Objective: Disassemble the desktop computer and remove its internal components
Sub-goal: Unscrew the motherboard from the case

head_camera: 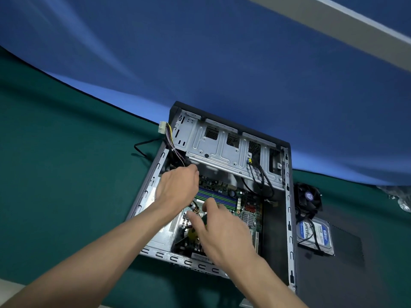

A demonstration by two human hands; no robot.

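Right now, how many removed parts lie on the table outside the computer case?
2: a fan just right of the case, and a hard drive in front of the fan. Others may lie out of view.

computer case (275, 218): open, lying flat on green table; motherboard (242, 203) exposed

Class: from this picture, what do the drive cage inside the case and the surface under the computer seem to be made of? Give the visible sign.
Drive cage: apparently bare sheet metal, dull silver, with stamped ribs and punched holes. Surface: probably green cloth or felt, matte, no shine.
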